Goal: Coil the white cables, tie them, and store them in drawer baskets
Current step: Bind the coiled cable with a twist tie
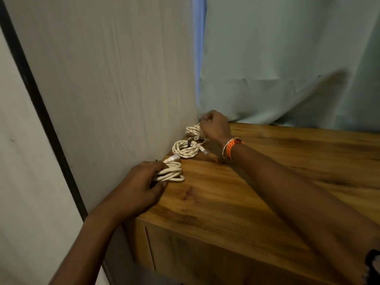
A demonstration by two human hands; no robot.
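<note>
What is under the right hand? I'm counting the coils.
A third white coil on the wooden top, gripped by the right hand; its far part and tie are hidden.

- My left hand [141, 182] is low and near, fingers curled round a coil of white cable [171, 173], forearm running back toward me.
- My right arm stretches well forward, its hand [214, 126] knuckles-up and closed on the far cable coil [193, 129].
- An orange band [231, 148] and thin bangles circle that wrist.
</note>
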